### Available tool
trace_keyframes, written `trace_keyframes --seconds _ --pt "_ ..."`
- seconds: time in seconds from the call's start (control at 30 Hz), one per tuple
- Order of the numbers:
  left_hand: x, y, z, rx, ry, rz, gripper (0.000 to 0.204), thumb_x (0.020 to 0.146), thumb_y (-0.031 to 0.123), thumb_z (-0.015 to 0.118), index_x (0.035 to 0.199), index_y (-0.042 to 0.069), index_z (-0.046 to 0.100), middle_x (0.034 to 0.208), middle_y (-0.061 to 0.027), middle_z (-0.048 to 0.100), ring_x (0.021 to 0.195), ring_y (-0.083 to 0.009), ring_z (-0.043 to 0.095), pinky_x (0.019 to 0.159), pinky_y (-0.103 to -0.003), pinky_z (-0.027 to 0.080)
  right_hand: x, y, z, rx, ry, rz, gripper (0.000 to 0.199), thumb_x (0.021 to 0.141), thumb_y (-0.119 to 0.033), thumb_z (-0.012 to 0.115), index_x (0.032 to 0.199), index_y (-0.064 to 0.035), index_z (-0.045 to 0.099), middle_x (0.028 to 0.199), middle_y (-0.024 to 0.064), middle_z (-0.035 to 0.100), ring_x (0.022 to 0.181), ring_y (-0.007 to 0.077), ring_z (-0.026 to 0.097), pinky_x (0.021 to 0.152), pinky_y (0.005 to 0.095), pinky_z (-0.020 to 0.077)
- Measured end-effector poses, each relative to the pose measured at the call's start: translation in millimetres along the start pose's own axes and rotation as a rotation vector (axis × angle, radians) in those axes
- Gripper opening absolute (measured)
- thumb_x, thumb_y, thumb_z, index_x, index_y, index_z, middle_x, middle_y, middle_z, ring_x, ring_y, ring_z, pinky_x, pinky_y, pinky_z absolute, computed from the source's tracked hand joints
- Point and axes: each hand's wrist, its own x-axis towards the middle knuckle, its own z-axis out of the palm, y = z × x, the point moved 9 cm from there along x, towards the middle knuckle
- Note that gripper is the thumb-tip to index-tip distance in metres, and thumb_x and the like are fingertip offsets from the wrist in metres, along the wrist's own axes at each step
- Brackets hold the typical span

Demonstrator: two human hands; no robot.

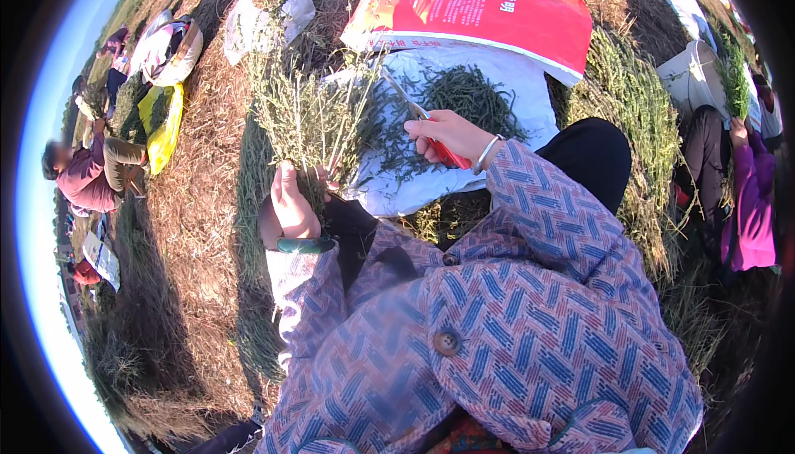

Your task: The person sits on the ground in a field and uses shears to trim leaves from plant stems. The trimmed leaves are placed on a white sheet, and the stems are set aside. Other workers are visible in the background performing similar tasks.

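Observation:
My left hand [294,205] is closed round the lower stems of a bunch of green plants [310,123], whose tops fan out upward and away from me. In my right hand [450,135] is a pair of scissors [448,154] with red handles, its blades pointing up and left toward the bunch. Whether the blades touch any stem I cannot tell. Beyond my knees lies a white sheet [530,106], bearing a loose pile of dark green cuttings [468,96] just past the scissors.
A red printed sack [489,15] covers the sheet's far edge. Heaped plants [621,114] lie to the right, near a white bucket [694,81] and a person in purple [749,197]. Another person [87,172] sits at left beside a yellow bag [168,127]. Dry grass covers the ground.

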Motion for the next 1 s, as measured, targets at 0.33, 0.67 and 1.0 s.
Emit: trace_keyframes --seconds 0.33,0.67,1.0 --pt "1 1 0 0.026 0.016 0.013 0.041 0.1 0.037 0.044 0.094 -0.003 0.053 0.075 -0.0156 0.063 0.054 -0.0237 0.062 0.045 -0.03 0.046 -6 -6 -3 -0.14 -0.008 -0.011 0.038 0.092 -0.037 0.064 0.079 -0.0019 0.058 0.061 0.003 0.055 0.047 0.0112 0.052 0.046 0.0271 0.047" --pt "-3 0 11 -0.028 -0.076 0.041 0.041 0.1 0.039 0.046 0.102 -0.001 0.056 0.078 -0.0131 0.067 0.059 -0.0188 0.064 0.046 -0.025 0.046 -37 -63 -49 -0.285 0.421 -0.378 0.035 0.09 -0.036 0.065 0.087 -0.0016 0.056 0.07 0.0063 0.057 0.06 0.0169 0.056 0.057 0.0315 0.0472" --pt "7 -26 -5 0.083 -0.129 0.201 0.036 0.1 0.037 0.05 0.097 0.002 0.057 0.082 -0.0117 0.069 0.063 -0.0185 0.067 0.048 -0.025 0.048 -60 -135 -8 -0.954 0.363 -0.434 0.049 0.086 -0.046 0.066 0.097 0.0007 0.057 0.084 0.0202 0.062 0.081 0.0385 0.062 0.073 0.0433 0.0473"
